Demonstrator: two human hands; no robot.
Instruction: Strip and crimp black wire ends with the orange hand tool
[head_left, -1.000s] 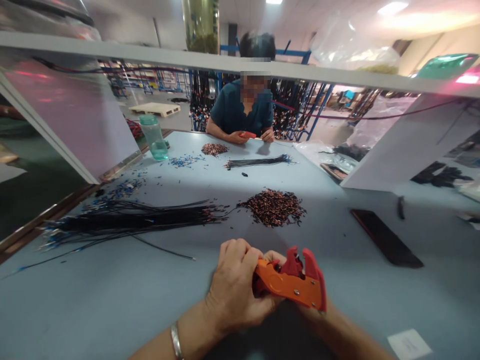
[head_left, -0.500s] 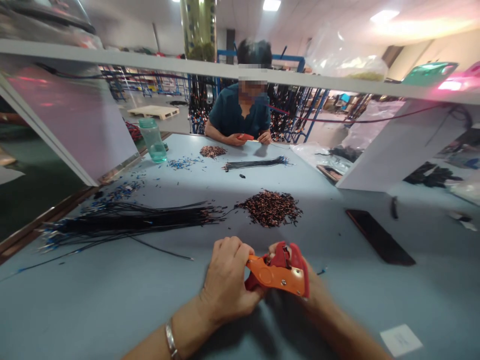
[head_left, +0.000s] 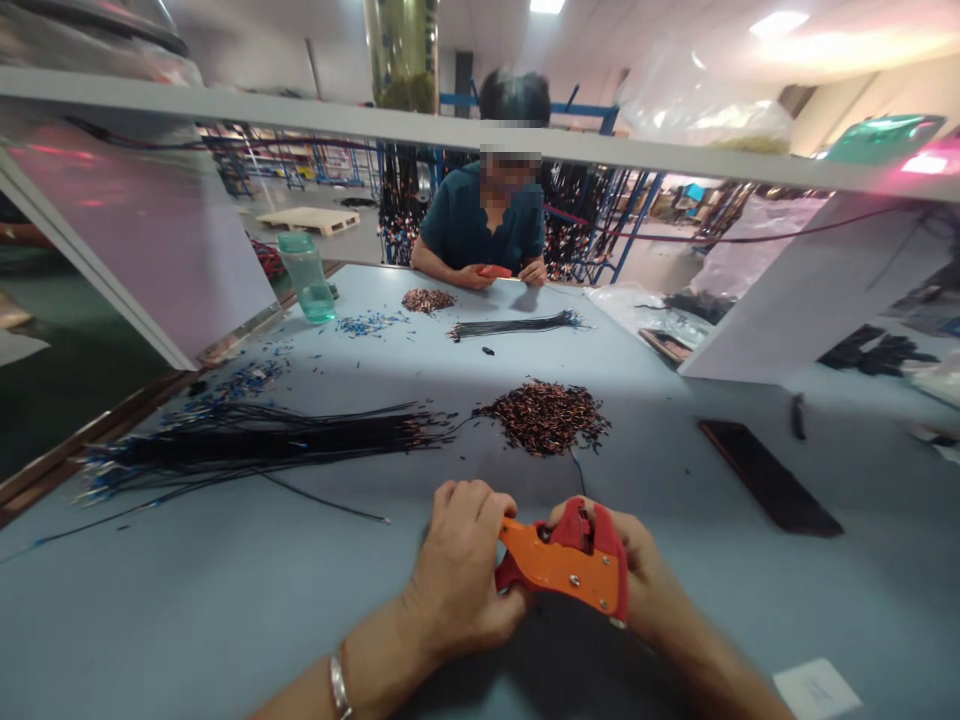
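My left hand is wrapped round the handles of an orange and red wire stripper, whose head points right. Behind that head, my right hand has its fingers curled and partly hidden. A thin black wire rises from the right hand toward a heap of small black and copper-coloured offcuts. The wire's other end is hidden at the tool. To the left lies a thick bundle of black wires with blue and silver ends.
A dark phone and a white paper square lie at right. Across the table, a person holds a red tool. A green bottle, scattered blue bits and a smaller wire bundle are further back. An overhead shelf spans the table.
Both hands and the wire stripper have shifted slightly right and down in view. The right hand has turned, and the wire now sticks up beyond it instead of out to its right.
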